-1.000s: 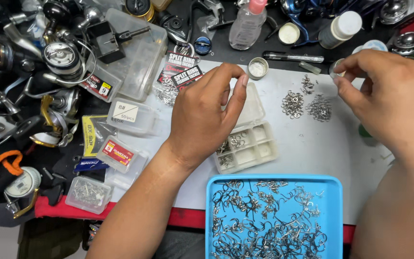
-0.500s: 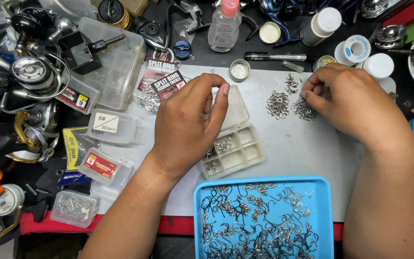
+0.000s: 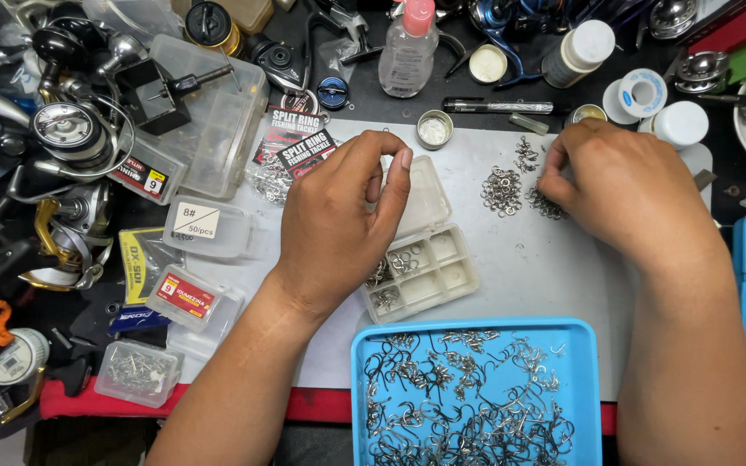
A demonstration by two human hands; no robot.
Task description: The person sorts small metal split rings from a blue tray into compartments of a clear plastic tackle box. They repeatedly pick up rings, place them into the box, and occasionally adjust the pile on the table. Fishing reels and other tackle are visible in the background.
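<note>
Fingers [image 3: 388, 177] of the left hand [image 3: 338, 220]: curled together, tips pinched above the open clear box [image 3: 425, 259]; whether they hold anything cannot be told. Right hand [image 3: 623, 194]: fingers bunched and lowered onto the rings [image 3: 502, 190] heaped on the white mat [image 3: 528, 267], tips touching the pile, grip hidden. Blue tray [image 3: 477, 397] of hooks lies near the tabletop edge just below the box; reels [image 3: 66, 138] and small packets [image 3: 205, 226] sit to the left.
</note>
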